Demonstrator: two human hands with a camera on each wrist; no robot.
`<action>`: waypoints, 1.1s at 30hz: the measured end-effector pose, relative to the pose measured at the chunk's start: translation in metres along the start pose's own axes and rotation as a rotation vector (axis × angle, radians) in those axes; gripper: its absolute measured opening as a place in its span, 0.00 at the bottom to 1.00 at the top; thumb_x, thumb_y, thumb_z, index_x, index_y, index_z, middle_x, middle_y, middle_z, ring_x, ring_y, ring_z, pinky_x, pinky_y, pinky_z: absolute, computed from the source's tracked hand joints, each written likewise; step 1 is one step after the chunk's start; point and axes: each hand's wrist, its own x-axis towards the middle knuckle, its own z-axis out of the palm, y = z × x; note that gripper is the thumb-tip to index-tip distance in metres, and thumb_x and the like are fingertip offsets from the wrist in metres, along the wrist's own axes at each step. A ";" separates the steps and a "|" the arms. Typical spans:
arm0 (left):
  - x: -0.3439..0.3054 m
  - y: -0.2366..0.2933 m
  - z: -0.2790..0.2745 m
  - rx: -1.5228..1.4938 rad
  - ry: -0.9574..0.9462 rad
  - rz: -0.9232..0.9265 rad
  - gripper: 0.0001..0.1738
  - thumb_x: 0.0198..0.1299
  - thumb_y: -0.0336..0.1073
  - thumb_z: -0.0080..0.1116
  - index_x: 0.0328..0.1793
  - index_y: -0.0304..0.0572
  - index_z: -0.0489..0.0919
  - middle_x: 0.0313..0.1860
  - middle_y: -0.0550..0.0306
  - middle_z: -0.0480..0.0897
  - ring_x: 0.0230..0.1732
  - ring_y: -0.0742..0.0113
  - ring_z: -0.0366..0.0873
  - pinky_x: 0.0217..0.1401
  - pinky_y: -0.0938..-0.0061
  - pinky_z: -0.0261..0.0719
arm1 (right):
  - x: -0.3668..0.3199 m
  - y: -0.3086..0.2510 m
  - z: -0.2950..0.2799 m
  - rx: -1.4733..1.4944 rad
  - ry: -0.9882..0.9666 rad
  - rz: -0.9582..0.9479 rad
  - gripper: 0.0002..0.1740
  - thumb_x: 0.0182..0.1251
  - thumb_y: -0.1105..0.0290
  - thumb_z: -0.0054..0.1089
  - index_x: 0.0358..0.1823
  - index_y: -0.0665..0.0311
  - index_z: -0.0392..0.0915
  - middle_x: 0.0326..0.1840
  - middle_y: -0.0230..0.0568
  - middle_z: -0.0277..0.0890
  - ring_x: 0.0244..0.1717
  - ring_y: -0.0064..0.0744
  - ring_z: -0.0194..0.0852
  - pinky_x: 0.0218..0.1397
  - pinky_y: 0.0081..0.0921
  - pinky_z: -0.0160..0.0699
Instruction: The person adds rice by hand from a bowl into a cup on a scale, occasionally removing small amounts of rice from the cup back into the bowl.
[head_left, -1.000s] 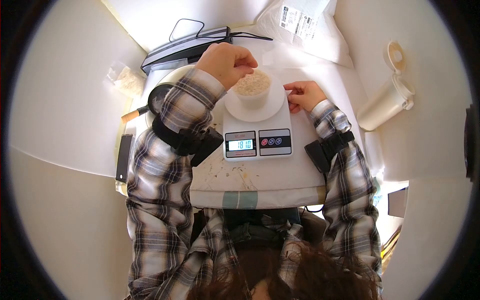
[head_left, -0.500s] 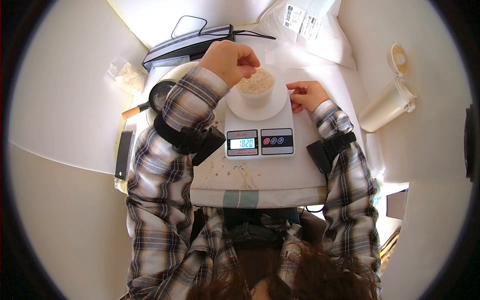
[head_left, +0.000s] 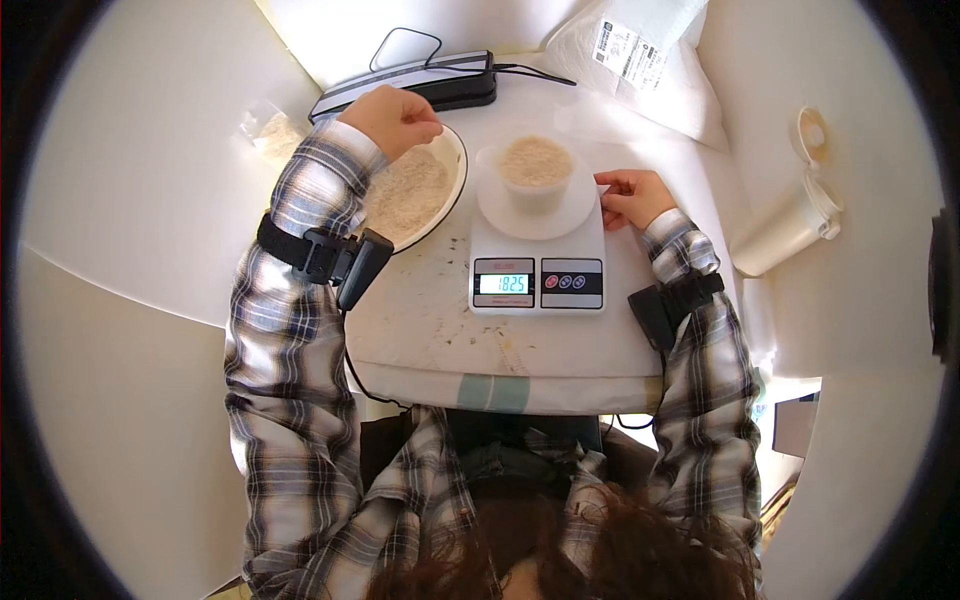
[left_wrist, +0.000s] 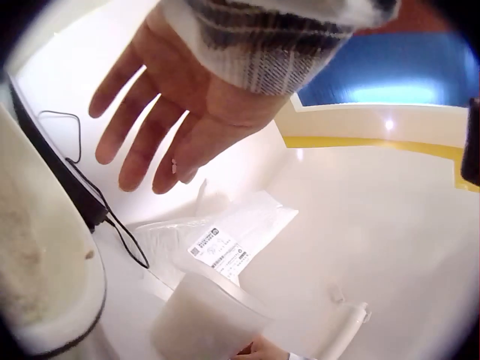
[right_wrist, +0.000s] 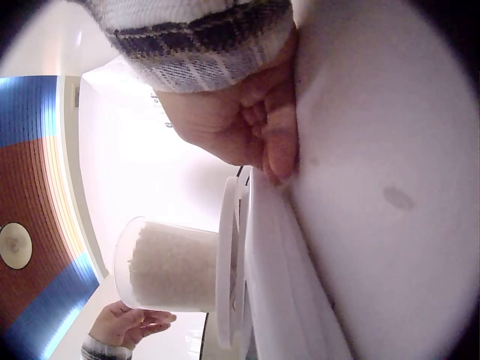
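My left hand (head_left: 398,120) hangs over the white bowl (head_left: 462,172) of rice at the left. Its fingers are mostly straight in the left wrist view, with a few pale grains (left_wrist: 175,166) by the thumb and index finger. A clear plastic cup (right_wrist: 127,259) filled with rice (head_left: 535,162) stands on the round plate of the white kitchen scale (head_left: 537,248). Digits on its lit display (head_left: 505,284) read 1825. At the scale's right side my right hand (head_left: 638,198) rests on the table, index fingertip right at the scale's edge and other fingers loosely curled.
A black and silver appliance (head_left: 405,92) with a cord lies behind the bowl. Further right are a large labelled plastic bag (head_left: 650,75) and an open cream bottle (head_left: 785,228). A small bag of grain (head_left: 275,138) is at the left wall. Dark specks dot the tabletop.
My left hand has moved left from above the cup to over the bowl, its fingers spreading. The display went from 1810 through 1820 to 1825. My right hand stays beside the scale.
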 end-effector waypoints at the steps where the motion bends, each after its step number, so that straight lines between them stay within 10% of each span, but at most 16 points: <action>1: 0.001 -0.010 0.001 -0.050 -0.040 -0.023 0.12 0.51 0.38 0.54 0.34 0.37 0.79 0.28 0.54 0.80 0.31 0.68 0.77 0.38 0.78 0.73 | 0.001 0.002 0.000 0.000 -0.002 -0.003 0.18 0.53 0.82 0.48 0.48 0.73 0.68 0.26 0.40 0.72 0.23 0.29 0.75 0.27 0.22 0.79; 15: -0.024 -0.026 0.028 0.159 -0.640 -0.347 0.19 0.47 0.29 0.57 0.48 0.39 0.71 0.30 0.54 0.76 0.26 0.70 0.76 0.25 0.78 0.77 | 0.002 0.005 0.000 -0.002 0.005 -0.006 0.18 0.54 0.79 0.49 0.48 0.69 0.70 0.26 0.33 0.73 0.22 0.19 0.72 0.26 0.16 0.77; 33: -0.024 -0.036 0.027 -0.020 -0.296 -0.316 0.04 0.45 0.22 0.54 0.29 0.31 0.78 0.18 0.56 0.77 0.19 0.71 0.78 0.21 0.80 0.76 | 0.002 0.004 -0.001 -0.006 -0.010 0.007 0.19 0.54 0.79 0.50 0.50 0.69 0.69 0.28 0.35 0.73 0.24 0.21 0.73 0.26 0.16 0.77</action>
